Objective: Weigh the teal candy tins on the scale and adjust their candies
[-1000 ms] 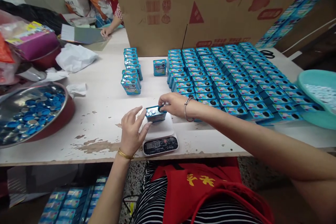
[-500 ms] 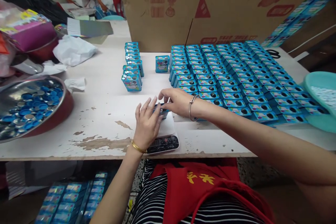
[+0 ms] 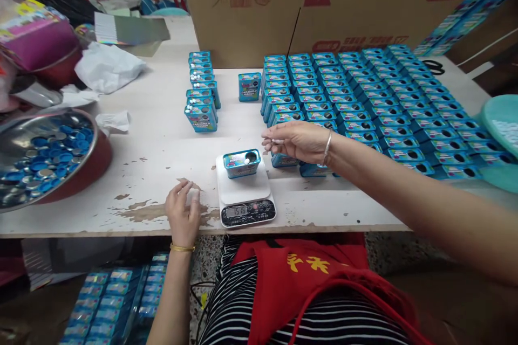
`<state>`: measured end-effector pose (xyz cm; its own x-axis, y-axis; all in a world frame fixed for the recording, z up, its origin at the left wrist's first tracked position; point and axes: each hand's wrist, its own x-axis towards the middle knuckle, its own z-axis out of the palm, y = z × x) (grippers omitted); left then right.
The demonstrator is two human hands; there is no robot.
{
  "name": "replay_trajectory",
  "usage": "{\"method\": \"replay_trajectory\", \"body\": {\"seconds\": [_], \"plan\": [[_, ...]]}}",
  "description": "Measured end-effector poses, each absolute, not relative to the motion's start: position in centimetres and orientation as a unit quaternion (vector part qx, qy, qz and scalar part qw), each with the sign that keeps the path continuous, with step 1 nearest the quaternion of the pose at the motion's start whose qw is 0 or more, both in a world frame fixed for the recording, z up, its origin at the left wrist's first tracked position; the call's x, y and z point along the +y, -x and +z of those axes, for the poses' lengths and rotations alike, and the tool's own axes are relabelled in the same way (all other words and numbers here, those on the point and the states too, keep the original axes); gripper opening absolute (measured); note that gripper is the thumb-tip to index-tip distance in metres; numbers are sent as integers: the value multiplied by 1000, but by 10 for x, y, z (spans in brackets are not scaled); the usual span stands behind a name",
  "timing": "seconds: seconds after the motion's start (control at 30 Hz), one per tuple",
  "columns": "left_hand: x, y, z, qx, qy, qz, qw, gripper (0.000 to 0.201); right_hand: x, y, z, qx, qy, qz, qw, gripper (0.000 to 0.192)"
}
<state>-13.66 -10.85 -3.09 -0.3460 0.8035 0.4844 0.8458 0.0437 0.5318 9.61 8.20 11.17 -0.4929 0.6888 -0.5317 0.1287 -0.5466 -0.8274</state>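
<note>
Blue tin (image 3: pixel 242 163) sits on scale (image 3: pixel 245 193).
Right hand (image 3: pixel 297 140) pinches small white candy; left hand (image 3: pixel 184 210) lies loose on surface (image 3: pixel 154 140). Tin prob. light, stiff & slick; grab by sides.

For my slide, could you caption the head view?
Blue tin on a scale; right hand pinches white pieces.

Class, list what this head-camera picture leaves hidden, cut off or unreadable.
- Scale display: digits too small, head view.
- Right hand: small white pieces between the fingers, too small to count.
- Teal basin: cut off by the right edge.
- Tin contents: mostly hidden by its top.
</note>
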Motion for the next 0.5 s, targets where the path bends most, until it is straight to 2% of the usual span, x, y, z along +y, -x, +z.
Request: {"method": "replay_trajectory", "body": {"seconds": [0.17, 0.37, 0.5], "plan": [[-120, 138, -56, -751, 567, -336, 42, 29, 76, -96, 114, -528, 488, 669, 188, 17], [-118, 134, -56, -760, 574, -302, 54, 29, 59, -75, 112, -744, 433, 483, 158, 10], [-118, 137, -59, -761, 570, -306, 54, 29, 56, -67, 108, -826, 406, 364, 144, 7]]}}
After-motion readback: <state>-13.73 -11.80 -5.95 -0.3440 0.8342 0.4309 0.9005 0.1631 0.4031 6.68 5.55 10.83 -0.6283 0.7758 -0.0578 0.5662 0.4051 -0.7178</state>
